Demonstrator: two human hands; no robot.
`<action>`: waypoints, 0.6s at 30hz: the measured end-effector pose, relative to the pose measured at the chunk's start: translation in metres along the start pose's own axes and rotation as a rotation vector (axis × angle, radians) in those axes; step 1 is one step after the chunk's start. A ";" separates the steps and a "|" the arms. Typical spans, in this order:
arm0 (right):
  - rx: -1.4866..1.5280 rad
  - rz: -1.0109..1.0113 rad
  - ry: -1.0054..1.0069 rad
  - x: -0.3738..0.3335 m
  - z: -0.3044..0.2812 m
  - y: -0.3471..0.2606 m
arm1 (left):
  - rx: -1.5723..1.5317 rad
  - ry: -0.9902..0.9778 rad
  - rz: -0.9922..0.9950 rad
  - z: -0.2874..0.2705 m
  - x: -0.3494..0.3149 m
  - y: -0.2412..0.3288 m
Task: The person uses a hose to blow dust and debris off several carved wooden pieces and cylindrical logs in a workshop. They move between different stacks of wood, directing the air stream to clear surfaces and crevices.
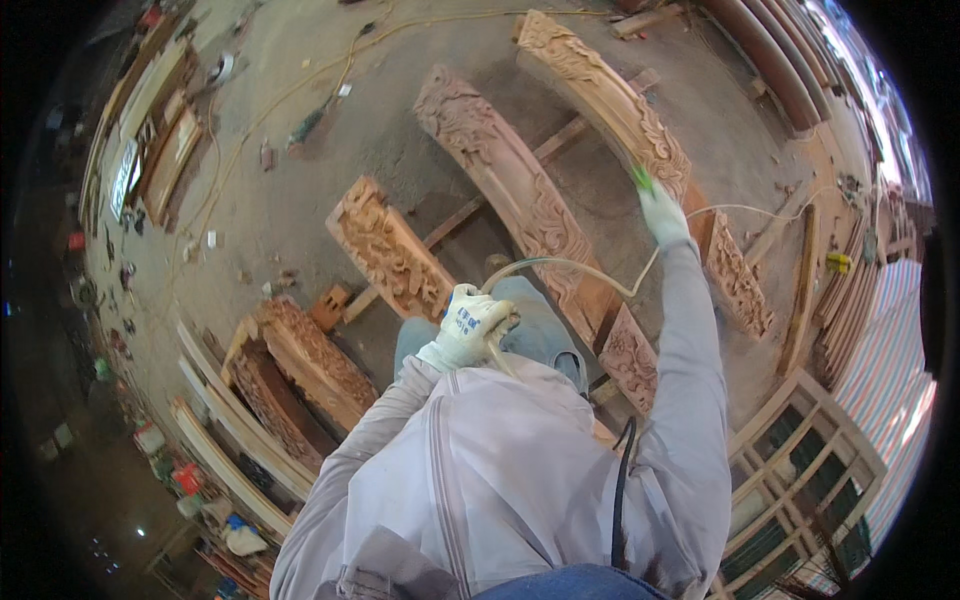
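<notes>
- Head view, looking down: a gloved left hand (470, 325) is hovering by the lap (532, 318), fingers curled snugly around a pale hose (540, 263).
- That grip is probably holding up the slack, since the hose is arching over the middle carving (490, 150) before passing behind the right forearm (690, 310).
- Gloved right hand (663, 213) is reaching way out to the near end of the far carving (600, 95). Something green (641, 177) is showing at the fingertips, but it's too blurry, so I can't tell if they're grasping it.
- Both carvings are lying relief side up, so the pattern is facing the person.
- A batten (565, 138) is running crosswise beneath them and the orange carving (390, 245) at left, likely lifting the wood off the dusty floor (370, 140).
</notes>
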State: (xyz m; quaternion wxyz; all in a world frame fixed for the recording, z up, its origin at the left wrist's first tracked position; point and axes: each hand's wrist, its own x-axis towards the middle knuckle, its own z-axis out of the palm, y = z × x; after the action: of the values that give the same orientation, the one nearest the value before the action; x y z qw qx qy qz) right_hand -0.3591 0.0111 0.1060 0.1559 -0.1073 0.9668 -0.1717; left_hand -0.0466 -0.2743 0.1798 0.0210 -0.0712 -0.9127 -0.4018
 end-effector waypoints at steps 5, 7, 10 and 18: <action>0.083 0.017 0.049 0.079 -0.055 -0.045 | 0.046 0.025 0.247 -0.010 0.052 0.036; 0.179 0.038 0.001 0.092 -0.062 -0.006 | 0.084 0.017 0.286 -0.018 0.063 0.043; 0.158 0.230 0.081 0.077 -0.056 0.105 | 0.083 0.046 0.327 -0.032 0.073 0.050; -0.269 0.901 0.034 -0.129 -0.046 0.327 | 0.099 0.167 0.782 -0.085 0.160 0.066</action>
State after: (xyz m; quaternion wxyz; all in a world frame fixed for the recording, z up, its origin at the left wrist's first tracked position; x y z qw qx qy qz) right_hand -0.3048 0.3583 0.0616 0.1837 0.3065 0.9332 0.0380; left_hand -0.1968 -0.2749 0.3004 0.2500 -0.3792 -0.8302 -0.3232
